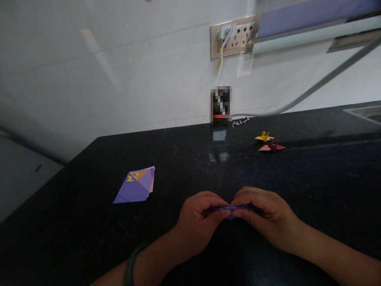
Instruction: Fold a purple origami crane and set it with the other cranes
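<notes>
A small folded purple paper (pixel 229 208) is pinched between both hands, just above the dark countertop. My left hand (pixel 201 216) grips its left part, thumb in front and fingers behind. On the other side my right hand (pixel 264 212) holds it the same way, and the two thumbs nearly meet at the middle. Most of the paper is hidden by the fingers. To the left lies a purple folded paper piece (pixel 133 190) with yellow and orange print and a pink edge beneath. Two paper cranes, one yellow (pixel 264 137) and one red-pink (pixel 272 147), sit at the back right.
The black speckled countertop (pixel 89 174) meets a pale tiled wall (pixel 143 71). A phone-like pixelated object (pixel 221 105) leans on the wall, its white cable running to a socket panel (pixel 233 36). A grey hose (pixel 321 85) slants along the right, near a sink edge (pixel 361 113).
</notes>
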{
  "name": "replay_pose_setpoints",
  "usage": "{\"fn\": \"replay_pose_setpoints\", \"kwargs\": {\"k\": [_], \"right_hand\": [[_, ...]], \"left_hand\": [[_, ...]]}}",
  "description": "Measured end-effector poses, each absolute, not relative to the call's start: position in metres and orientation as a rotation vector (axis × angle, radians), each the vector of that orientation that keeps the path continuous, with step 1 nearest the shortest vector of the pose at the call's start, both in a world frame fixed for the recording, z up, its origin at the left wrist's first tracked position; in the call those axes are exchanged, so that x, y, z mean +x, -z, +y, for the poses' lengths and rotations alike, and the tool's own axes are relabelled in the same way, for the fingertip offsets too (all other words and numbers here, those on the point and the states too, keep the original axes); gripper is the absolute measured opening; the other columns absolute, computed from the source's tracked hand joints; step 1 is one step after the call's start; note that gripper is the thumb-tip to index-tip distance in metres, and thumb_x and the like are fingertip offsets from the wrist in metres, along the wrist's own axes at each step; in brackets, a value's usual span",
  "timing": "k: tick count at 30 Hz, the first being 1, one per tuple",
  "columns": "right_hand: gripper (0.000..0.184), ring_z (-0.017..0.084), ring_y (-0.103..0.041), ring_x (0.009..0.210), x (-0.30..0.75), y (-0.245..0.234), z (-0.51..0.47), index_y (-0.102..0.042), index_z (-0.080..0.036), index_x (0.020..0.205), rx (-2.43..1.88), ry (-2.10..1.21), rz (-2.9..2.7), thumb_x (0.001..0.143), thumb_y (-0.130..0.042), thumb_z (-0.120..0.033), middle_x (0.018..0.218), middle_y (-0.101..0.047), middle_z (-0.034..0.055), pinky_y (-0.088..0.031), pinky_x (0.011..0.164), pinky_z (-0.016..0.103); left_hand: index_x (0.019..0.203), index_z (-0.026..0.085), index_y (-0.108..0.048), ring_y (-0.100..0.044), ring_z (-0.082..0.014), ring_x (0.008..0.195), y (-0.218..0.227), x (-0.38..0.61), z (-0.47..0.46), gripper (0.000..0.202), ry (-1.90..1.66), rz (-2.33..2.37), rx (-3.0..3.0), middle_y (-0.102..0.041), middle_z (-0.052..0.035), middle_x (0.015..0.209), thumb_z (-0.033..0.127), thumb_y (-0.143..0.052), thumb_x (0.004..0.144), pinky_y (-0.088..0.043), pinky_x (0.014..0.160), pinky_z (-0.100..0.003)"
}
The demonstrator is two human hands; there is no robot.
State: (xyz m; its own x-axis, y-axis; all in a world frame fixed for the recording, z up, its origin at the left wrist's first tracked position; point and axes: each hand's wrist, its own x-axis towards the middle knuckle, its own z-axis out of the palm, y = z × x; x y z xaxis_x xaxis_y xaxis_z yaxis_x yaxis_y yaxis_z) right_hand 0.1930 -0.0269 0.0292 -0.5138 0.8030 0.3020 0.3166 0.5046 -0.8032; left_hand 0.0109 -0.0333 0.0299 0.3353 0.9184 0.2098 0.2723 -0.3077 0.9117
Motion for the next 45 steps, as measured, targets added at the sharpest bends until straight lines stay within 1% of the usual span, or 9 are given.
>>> {"fn": "replay_pose_setpoints", "kwargs": {"k": [11, 25, 29, 33, 35, 37, 39, 42, 45], "right_hand": [[0.006, 0.011, -0.054, 0.065, 0.1920, -0.0311, -0.0280, -0.058, -0.017, 0.078, -0.907, -0.978, -2.026, 0.079, -0.053, -0.019, 0.070, -0.057, 0.0015, -0.042, 0.057, 0.023], [0.010, 0.011, -0.051, 0.060, 0.1901, -0.0330, -0.0296, -0.059, -0.016, 0.073, -1.006, -1.106, -1.979, 0.079, -0.052, -0.021, 0.067, -0.055, 0.0011, -0.039, 0.053, 0.023], [0.011, 0.010, -0.051, 0.060, 0.1895, -0.0311, -0.0286, -0.059, -0.016, 0.071, -1.032, -1.115, -1.947, 0.078, -0.053, -0.023, 0.066, -0.055, 0.0001, -0.039, 0.053, 0.022], [0.010, 0.011, -0.052, 0.061, 0.1915, -0.0277, -0.0263, -0.059, -0.017, 0.071, -1.047, -1.092, -1.910, 0.078, -0.053, -0.020, 0.066, -0.056, 0.0002, -0.040, 0.055, 0.022], [0.010, 0.011, -0.052, 0.061, 0.1923, -0.0272, -0.0259, -0.058, -0.017, 0.071, -1.048, -1.078, -1.907, 0.078, -0.052, -0.019, 0.067, -0.056, 0.0005, -0.041, 0.056, 0.023], [0.010, 0.011, -0.052, 0.061, 0.1922, -0.0276, -0.0262, -0.058, -0.017, 0.070, -1.050, -1.056, -1.920, 0.077, -0.052, -0.018, 0.066, -0.056, 0.0007, -0.040, 0.055, 0.023], [0.010, 0.011, -0.052, 0.060, 0.1911, -0.0280, -0.0269, -0.059, -0.017, 0.069, -1.046, -1.033, -1.946, 0.077, -0.052, -0.018, 0.065, -0.056, 0.0007, -0.040, 0.054, 0.023], [0.010, 0.011, -0.052, 0.057, 0.1887, -0.0276, -0.0277, -0.060, -0.017, 0.069, -1.034, -0.986, -1.989, 0.076, -0.053, -0.020, 0.064, -0.057, 0.0006, -0.040, 0.052, 0.022], [0.011, 0.011, -0.052, 0.056, 0.1878, -0.0271, -0.0276, -0.059, -0.017, 0.068, -1.065, -0.917, -2.000, 0.075, -0.055, -0.023, 0.062, -0.056, 0.0006, -0.039, 0.051, 0.022]], "left_hand": [[0.074, 0.010, -0.066, -0.057, -0.0134, 0.067, -0.0307, 0.0121, -0.0340, 0.012, -0.981, 1.055, 1.751, -0.062, -0.0066, 0.072, 0.019, -0.059, 0.072, -0.044, 0.061, -0.023], [0.069, 0.011, -0.066, -0.056, -0.0135, 0.063, -0.0311, 0.0141, -0.0341, 0.011, -0.946, 1.063, 1.524, -0.062, -0.0053, 0.067, 0.021, -0.061, 0.069, -0.043, 0.058, -0.023], [0.074, 0.013, -0.067, -0.057, -0.0148, 0.070, -0.0303, 0.0115, -0.0324, 0.015, -0.897, 1.019, 1.493, -0.064, -0.0057, 0.073, 0.024, -0.057, 0.073, -0.043, 0.065, -0.025], [0.088, 0.015, -0.065, -0.057, -0.0152, 0.073, -0.0263, 0.0092, -0.0299, 0.030, -0.805, 0.955, 1.341, -0.064, -0.0068, 0.079, 0.033, -0.043, 0.082, -0.043, 0.068, -0.027], [0.092, 0.014, -0.063, -0.057, -0.0166, 0.076, -0.0245, 0.0091, -0.0292, 0.035, -0.832, 0.962, 1.308, -0.063, -0.0082, 0.084, 0.039, -0.040, 0.082, -0.044, 0.069, -0.029], [0.089, 0.014, -0.063, -0.056, -0.0181, 0.080, -0.0240, 0.0094, -0.0293, 0.032, -0.891, 1.016, 1.390, -0.062, -0.0083, 0.088, 0.040, -0.052, 0.074, -0.044, 0.071, -0.029], [0.080, 0.014, -0.064, -0.056, -0.0176, 0.078, -0.0249, 0.0100, -0.0298, 0.025, -0.930, 1.084, 1.516, -0.061, -0.0066, 0.083, 0.035, -0.063, 0.066, -0.043, 0.069, -0.028], [0.068, 0.014, -0.063, -0.055, -0.0147, 0.067, -0.0273, 0.0110, -0.0307, 0.013, -0.936, 1.155, 1.626, -0.060, -0.0041, 0.070, 0.027, -0.062, 0.068, -0.043, 0.063, -0.026], [0.065, 0.014, -0.062, -0.054, -0.0141, 0.064, -0.0287, 0.0115, -0.0310, 0.010, -0.939, 1.212, 1.654, -0.060, -0.0035, 0.066, 0.023, -0.060, 0.070, -0.042, 0.061, -0.025]]}}
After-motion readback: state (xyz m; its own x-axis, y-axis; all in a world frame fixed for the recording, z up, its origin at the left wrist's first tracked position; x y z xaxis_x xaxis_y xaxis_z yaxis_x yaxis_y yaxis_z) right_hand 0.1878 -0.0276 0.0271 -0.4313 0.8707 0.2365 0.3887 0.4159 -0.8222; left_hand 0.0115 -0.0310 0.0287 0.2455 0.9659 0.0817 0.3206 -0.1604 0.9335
